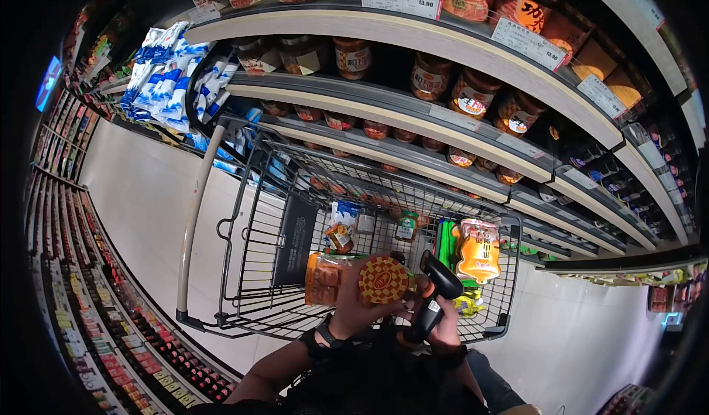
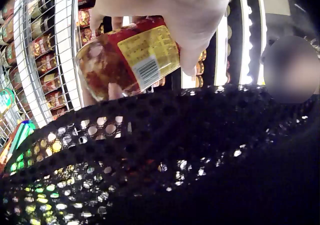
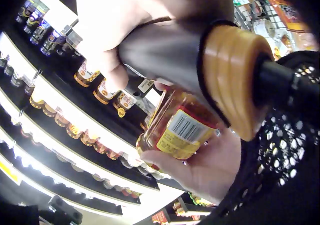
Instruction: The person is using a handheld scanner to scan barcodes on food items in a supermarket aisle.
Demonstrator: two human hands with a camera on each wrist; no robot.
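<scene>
Left hand (image 1: 354,308) is curled round a glass jar (image 1: 354,278) of reddish-brown preserve, fingers and thumb wrapped about its body; right hand (image 1: 442,325) is closed round the grip of a black handheld scanner (image 1: 436,289), whose head sits just beside the jar's lid. The jar lies on its side in the head view, patterned red-and-yellow lid (image 1: 383,280) toward the camera, held above the near end of the shopping cart (image 1: 244,267). The left wrist view shows its yellow label (image 2: 150,52) with a barcode panel facing outward; the right wrist view shows the same barcode (image 3: 186,127) turned toward the scanner's grey body (image 3: 165,52), which ends in an orange collar (image 3: 235,79). Inside the cart's wire basket lie an orange pouch (image 1: 478,251), a green package (image 1: 445,241) just beside it, and several small packets (image 1: 341,234) further in. Beyond the cart, curved shelves (image 1: 413,42) carry rows of jars (image 1: 473,94) with price tags (image 1: 399,0) on the edges. Blue-and-white bags (image 1: 166,71) hang at the upper left. The light floor (image 1: 140,193) of the aisle runs along the cart's left side.
</scene>
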